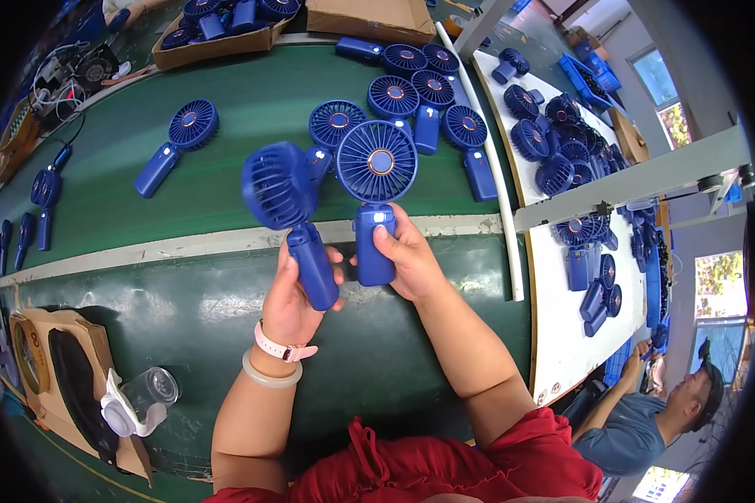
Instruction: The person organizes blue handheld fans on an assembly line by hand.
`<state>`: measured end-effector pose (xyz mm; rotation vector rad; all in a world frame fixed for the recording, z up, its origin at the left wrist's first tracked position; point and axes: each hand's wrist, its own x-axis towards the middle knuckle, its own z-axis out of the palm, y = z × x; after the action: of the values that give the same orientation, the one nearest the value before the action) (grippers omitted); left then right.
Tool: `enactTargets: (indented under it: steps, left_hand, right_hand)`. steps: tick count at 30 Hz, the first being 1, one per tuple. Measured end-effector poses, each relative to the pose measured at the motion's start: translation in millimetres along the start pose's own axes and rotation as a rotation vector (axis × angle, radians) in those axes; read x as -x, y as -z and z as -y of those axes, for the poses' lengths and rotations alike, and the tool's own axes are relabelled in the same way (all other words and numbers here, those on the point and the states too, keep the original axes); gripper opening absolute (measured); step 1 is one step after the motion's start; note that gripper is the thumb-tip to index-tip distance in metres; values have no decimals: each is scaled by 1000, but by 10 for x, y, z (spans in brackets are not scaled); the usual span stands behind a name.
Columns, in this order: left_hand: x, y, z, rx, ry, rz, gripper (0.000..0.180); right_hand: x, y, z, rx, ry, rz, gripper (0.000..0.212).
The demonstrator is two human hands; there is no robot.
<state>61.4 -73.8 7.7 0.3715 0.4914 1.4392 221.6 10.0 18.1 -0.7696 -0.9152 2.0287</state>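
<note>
My left hand [289,289] is closed around the handle of a blue handheld fan [278,186], its round head tilted and turned partly sideways. In my right hand [411,258] is a second blue handheld fan [377,163], held upright with its grille facing me and my thumb on the handle near a small lit display. Both fans are close together above the front edge of the green conveyor belt [226,184]. Just behind them lies another blue fan [337,124], partly hidden by the two I hold.
More blue fans [393,96] cluster at the belt's far right, beside a white pipe [495,151]. A single fan [193,126] lies to the left. Cardboard boxes [218,52] stand at the back. Right, a white table [554,352] carries many fans; a person [637,427] sits beside it. A clear cup [153,387] stands lower left.
</note>
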Motion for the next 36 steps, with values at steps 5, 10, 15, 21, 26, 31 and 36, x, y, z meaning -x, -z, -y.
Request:
enactTargets:
  steps: [5, 10, 15, 21, 26, 31, 36]
  left_hand:
    - [5, -85, 29, -190, -108, -65, 74]
    - [3, 37, 61, -187, -126, -76, 66]
    - [18, 64, 62, -12, -2, -48, 40]
    - [17, 89, 43, 9, 52, 18, 39]
    - [29, 85, 36, -46, 70, -44, 47]
    - [-19, -57, 32, -57, -11, -58, 71]
    - [-18, -18, -16, 54, 73, 83, 77]
  right_hand:
    - [-16, -4, 25, 77, 89, 22, 41]
    - [-24, -11, 29, 109, 97, 3, 38]
    - [-37, 24, -16, 176, 123, -45, 39]
    - [-55, 21, -15, 202, 130, -71, 36]
    - [-67, 61, -2, 159, 80, -35, 35]
    - [-75, 36, -89, 240, 152, -92, 37]
    - [14, -94, -142, 813, 443, 223, 46]
